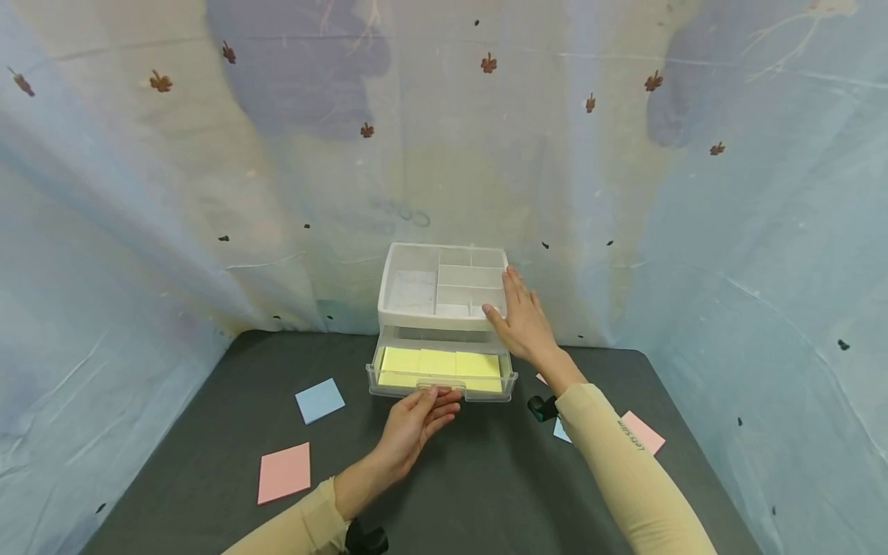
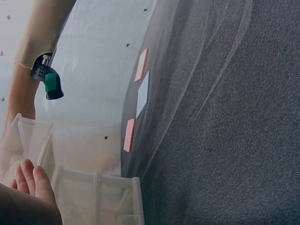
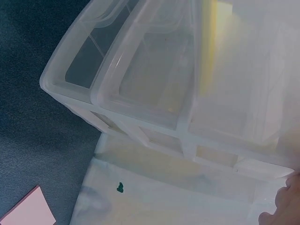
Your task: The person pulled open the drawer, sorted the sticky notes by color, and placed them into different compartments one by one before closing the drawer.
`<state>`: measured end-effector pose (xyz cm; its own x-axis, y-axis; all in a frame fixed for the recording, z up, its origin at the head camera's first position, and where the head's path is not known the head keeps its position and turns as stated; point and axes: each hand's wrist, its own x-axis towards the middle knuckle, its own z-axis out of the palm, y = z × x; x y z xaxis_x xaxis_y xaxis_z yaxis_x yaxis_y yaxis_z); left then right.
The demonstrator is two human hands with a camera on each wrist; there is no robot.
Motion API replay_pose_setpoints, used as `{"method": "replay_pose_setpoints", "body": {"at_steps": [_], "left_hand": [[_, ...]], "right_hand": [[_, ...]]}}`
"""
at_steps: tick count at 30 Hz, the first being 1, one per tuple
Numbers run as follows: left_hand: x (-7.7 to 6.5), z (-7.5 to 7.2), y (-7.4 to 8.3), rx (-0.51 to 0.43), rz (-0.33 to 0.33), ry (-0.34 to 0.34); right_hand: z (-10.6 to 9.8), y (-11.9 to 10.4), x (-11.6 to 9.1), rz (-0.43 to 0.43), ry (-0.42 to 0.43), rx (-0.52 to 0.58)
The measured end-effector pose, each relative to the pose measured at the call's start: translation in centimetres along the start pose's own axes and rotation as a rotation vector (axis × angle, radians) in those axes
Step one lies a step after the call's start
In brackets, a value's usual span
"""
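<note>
A white and clear plastic drawer organizer (image 1: 409, 320) stands at the back of the dark table, its top tray divided into compartments. One clear drawer (image 1: 489, 395) is pulled out below the top. Three yellow sticky note pads (image 1: 437, 362) lie in it side by side. My left hand (image 1: 409, 432) pinches the handle lip at the drawer's front, thumb above; the exact finger contact is partly hidden. My right hand (image 1: 526, 324) rests against the right side of the organizer's top with its fingers extended. In the right wrist view, its fingers (image 3: 283, 204) show at the lower right corner.
Left of the organizer lie a blue pad (image 1: 319, 401) and a pink pad (image 1: 284, 472). On the right, another pink pad (image 1: 645, 432) and a blue pad (image 1: 560, 432) are partly covered by my right arm. A patterned cloth (image 1: 444, 154) hangs behind the table.
</note>
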<state>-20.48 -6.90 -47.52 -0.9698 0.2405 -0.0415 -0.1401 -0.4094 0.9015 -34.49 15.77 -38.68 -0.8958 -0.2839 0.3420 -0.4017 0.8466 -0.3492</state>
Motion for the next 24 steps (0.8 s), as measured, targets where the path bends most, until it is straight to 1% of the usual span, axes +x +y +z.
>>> {"method": "replay_pose_setpoints", "body": {"at_steps": [9, 16, 24], "left_hand": [[1.0, -0.3, 0.0, 0.011, 0.015, 0.005], [1.8, -0.4, 0.3, -0.005, 0.003, -0.002], [3.1, -0.6, 0.2, -0.001, 0.001, -0.002]], "right_hand": [[-0.1, -0.1, 0.0, 0.009, -0.009, 0.006], [0.0, -0.1, 0.0, 0.006, -0.006, -0.004], [0.1, 0.0, 0.1, 0.005, -0.003, -0.007]]}}
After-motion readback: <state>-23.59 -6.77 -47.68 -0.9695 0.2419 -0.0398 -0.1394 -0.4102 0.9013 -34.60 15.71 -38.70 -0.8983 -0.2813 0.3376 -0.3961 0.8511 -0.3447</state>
